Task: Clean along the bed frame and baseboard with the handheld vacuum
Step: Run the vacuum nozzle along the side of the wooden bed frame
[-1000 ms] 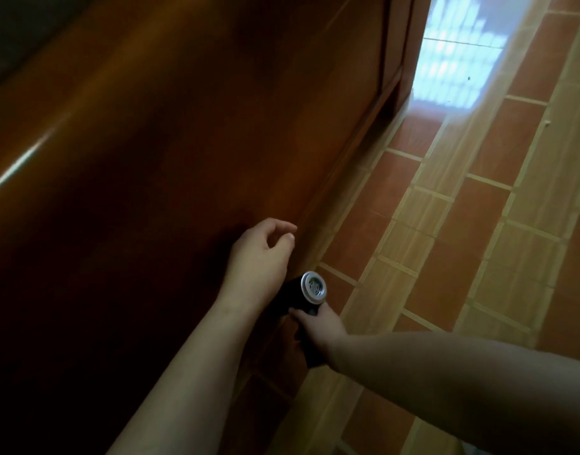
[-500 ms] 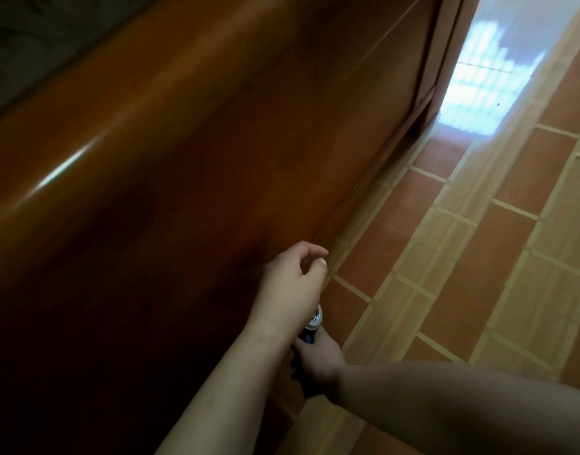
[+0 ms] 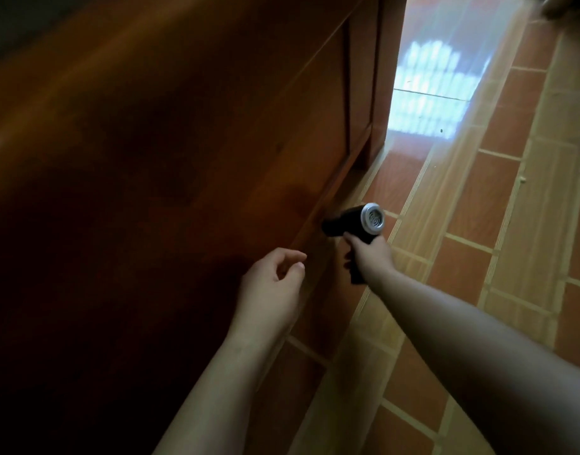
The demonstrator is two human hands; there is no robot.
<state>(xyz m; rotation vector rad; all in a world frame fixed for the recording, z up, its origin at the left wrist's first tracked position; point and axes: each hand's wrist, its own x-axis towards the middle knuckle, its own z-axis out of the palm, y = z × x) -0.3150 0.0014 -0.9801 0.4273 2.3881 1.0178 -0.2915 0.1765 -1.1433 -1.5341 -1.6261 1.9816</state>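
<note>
Work was low at the foot of the glossy reddish-brown wooden bed frame (image 3: 183,159), where its bottom rail met the terracotta tiled floor (image 3: 462,257). The right hand (image 3: 369,254) was wrapped round the pistol grip of the small black handheld vacuum with a round silver vented rear cap (image 3: 357,221). The arm was stretched out so that the nozzle pointed into the rail's lower edge, probably because dust gathers in that seam. Whether the tip touched the wood was lost in shadow. The left hand (image 3: 269,284) hung just before the panel, fingers loosely curled and holding nothing, seemingly free for balance. No bin or box showed, and the vacuum's dust chamber could not be seen into. No baseboard could be made out.
</note>
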